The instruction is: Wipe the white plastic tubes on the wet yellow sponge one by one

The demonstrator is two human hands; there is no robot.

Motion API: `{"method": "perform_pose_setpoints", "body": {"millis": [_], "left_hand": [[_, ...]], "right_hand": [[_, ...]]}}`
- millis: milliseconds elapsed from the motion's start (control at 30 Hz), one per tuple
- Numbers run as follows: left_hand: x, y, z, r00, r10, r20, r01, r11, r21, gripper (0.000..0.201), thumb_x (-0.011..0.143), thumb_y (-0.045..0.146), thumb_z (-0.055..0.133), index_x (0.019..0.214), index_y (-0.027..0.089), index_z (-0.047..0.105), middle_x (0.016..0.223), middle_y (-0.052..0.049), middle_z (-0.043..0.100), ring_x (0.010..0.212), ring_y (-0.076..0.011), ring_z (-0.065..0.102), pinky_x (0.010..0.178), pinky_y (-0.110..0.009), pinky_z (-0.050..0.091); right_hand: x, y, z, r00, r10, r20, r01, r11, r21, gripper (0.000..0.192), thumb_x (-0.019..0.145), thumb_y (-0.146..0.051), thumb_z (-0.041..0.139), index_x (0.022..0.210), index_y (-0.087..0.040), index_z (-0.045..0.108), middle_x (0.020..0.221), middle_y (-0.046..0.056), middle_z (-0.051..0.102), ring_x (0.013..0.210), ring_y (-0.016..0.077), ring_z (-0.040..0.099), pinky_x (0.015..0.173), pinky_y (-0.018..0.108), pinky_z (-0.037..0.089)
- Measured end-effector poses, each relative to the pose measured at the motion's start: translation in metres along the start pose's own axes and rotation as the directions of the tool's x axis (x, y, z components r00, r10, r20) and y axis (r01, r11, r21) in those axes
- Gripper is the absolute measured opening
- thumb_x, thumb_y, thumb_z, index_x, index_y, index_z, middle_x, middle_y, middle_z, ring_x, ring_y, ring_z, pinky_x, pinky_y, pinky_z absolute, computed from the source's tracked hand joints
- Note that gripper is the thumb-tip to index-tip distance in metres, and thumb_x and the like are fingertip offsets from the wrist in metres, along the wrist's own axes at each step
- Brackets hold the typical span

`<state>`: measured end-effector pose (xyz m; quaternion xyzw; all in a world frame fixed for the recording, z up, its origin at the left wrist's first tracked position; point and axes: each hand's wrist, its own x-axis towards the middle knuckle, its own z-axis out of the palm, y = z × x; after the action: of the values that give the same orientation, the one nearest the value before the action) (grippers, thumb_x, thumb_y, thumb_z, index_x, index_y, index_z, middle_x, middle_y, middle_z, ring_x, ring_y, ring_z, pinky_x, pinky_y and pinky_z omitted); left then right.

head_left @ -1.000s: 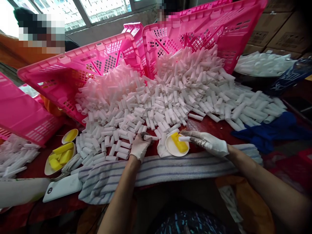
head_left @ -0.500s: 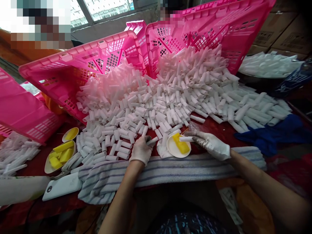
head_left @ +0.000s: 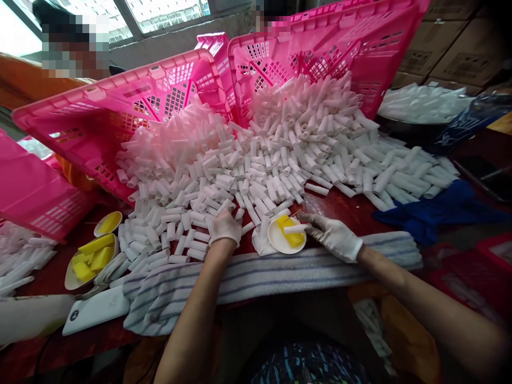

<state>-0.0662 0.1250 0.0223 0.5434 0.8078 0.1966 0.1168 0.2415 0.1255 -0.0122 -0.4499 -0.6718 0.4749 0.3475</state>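
My right hand [head_left: 336,236], in a white glove smudged grey at the fingers, grips the end of a short white tube [head_left: 294,228]. The tube passes over a small white dish [head_left: 276,242] with yellow blocks [head_left: 283,222] in it. A thin brownish stick [head_left: 295,213] shows by the same fingertips; whether they pinch it I cannot make out. My left hand [head_left: 225,228], gloved too, reaches to the near edge of a heap of white tubes [head_left: 272,154]. Its fingers are mostly hidden by the back of the hand. One loose tube [head_left: 247,228] lies just right of it.
Two tipped pink crates [head_left: 168,80] stand behind the heap. A striped towel [head_left: 280,274] runs along the table's front edge. At left are a bowl of yellow blocks [head_left: 72,280] and a white phone-like device [head_left: 96,309]. A blue cloth [head_left: 444,208] lies at right.
My left hand has moved slightly forward and left relative to the tubes; the tube at its fingers now lies beside it. The right hand's tube is now lower over the dish. The whole view shifted.
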Motion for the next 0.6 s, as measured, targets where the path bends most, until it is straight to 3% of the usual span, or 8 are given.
{"method": "perform_pose_setpoints", "body": {"millis": [67, 167, 267, 367, 467, 600], "left_hand": [[-0.001, -0.009, -0.008, 0.998, 0.046, -0.032, -0.046, 0.999, -0.006, 0.033, 0.089, 0.022, 0.06, 0.122, 0.019, 0.065, 0.099, -0.009, 0.075, 0.091, -0.025, 0.069, 0.091, -0.043, 0.057], [0.004, -0.021, -0.028, 0.993, 0.084, -0.083, -0.077, 0.994, 0.082, 0.045, 0.089, 0.013, 0.054, 0.133, 0.014, 0.062, 0.124, -0.017, 0.069, 0.111, -0.0314, 0.065, 0.103, -0.048, 0.05], [0.014, -0.027, -0.04, 0.986, 0.158, -0.045, -0.147, 0.97, 0.194, 0.049, 0.084, 0.012, 0.058, 0.132, 0.017, 0.066, 0.138, -0.017, 0.061, 0.124, -0.0375, 0.058, 0.11, -0.051, 0.044], [0.02, -0.027, -0.033, 0.98, 0.194, 0.053, -0.201, 0.949, 0.241, 0.043, 0.088, 0.016, 0.056, 0.129, 0.019, 0.069, 0.13, -0.017, 0.065, 0.121, -0.038, 0.059, 0.106, -0.05, 0.047], [0.015, -0.024, -0.019, 0.982, 0.178, 0.064, -0.188, 0.957, 0.223, 0.047, 0.088, 0.015, 0.054, 0.133, 0.016, 0.066, 0.122, -0.02, 0.067, 0.114, -0.037, 0.063, 0.102, -0.049, 0.05], [0.002, -0.026, -0.012, 0.984, 0.169, 0.051, -0.175, 0.976, 0.13, 0.049, 0.086, 0.017, 0.058, 0.135, 0.012, 0.063, 0.13, -0.018, 0.065, 0.115, -0.0311, 0.065, 0.103, -0.04, 0.051]], "right_hand": [[-0.002, 0.0, 0.0, 1.0, 0.002, -0.015, -0.002, 1.0, 0.003, 0.04, 0.086, -0.051, 0.069, 0.113, -0.022, 0.075, 0.115, 0.008, 0.075, 0.108, 0.0284, 0.071, 0.103, 0.045, 0.058], [-0.004, 0.0, 0.0, 0.998, -0.064, -0.019, 0.064, 0.997, 0.03, 0.032, 0.081, -0.053, 0.072, 0.096, -0.025, 0.077, 0.102, 0.006, 0.075, 0.098, 0.0273, 0.073, 0.097, 0.047, 0.06], [-0.007, -0.003, 0.001, 0.998, -0.055, -0.004, 0.055, 0.998, 0.018, 0.038, 0.076, -0.052, 0.077, 0.104, -0.027, 0.077, 0.11, 0.006, 0.075, 0.103, 0.0289, 0.072, 0.099, 0.047, 0.06], [-0.01, -0.007, 0.003, 0.999, -0.043, -0.01, 0.043, 0.999, -0.024, 0.046, 0.081, -0.053, 0.074, 0.116, -0.023, 0.075, 0.119, 0.008, 0.074, 0.11, 0.0303, 0.07, 0.104, 0.048, 0.057], [-0.012, -0.008, 0.004, 0.994, -0.106, -0.029, 0.103, 0.992, -0.072, 0.037, 0.085, -0.051, 0.069, 0.105, -0.021, 0.078, 0.103, 0.009, 0.076, 0.096, 0.0277, 0.073, 0.096, 0.046, 0.061], [-0.013, -0.008, 0.0, 0.977, -0.211, -0.014, 0.208, 0.969, -0.133, 0.026, 0.082, -0.045, 0.071, 0.094, -0.023, 0.078, 0.091, 0.007, 0.071, 0.08, 0.0237, 0.071, 0.08, 0.043, 0.064]]}}
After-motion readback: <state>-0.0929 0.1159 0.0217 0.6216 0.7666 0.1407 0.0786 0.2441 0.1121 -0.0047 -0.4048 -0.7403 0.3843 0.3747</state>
